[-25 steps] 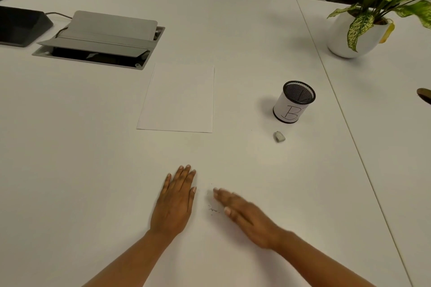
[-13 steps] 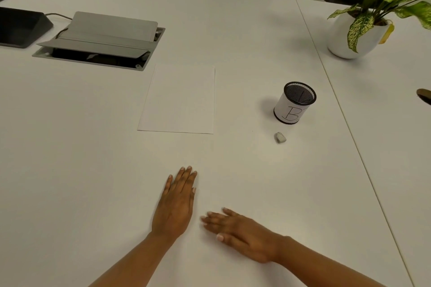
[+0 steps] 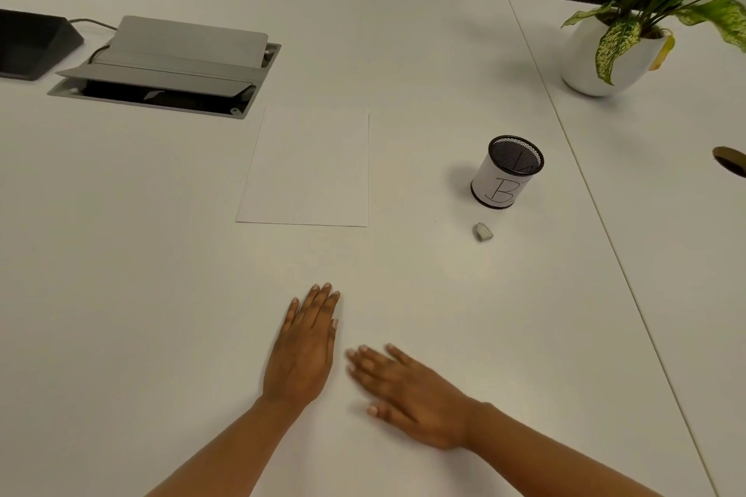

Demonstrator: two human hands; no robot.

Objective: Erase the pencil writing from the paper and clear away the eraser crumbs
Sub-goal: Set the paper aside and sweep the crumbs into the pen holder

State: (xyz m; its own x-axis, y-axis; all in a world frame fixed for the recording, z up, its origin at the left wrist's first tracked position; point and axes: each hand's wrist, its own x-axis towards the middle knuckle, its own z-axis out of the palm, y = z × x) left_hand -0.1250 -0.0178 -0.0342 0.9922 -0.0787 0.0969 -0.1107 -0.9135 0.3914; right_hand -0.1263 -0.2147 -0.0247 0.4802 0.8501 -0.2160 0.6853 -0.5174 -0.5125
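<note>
Head view looks like crumb-clearing time: left hand and right hand both lie flat and empty on the table, the paper looks blank further back, the eraser sits off right, so next I'd guess a sideways brush.

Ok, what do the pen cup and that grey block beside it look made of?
Pen cup: likely black metal mesh, see-through weave at the rim, wrapped in matte white paper. Grey block: probably rubber eraser, dull, no shine; too small to confirm.
</note>
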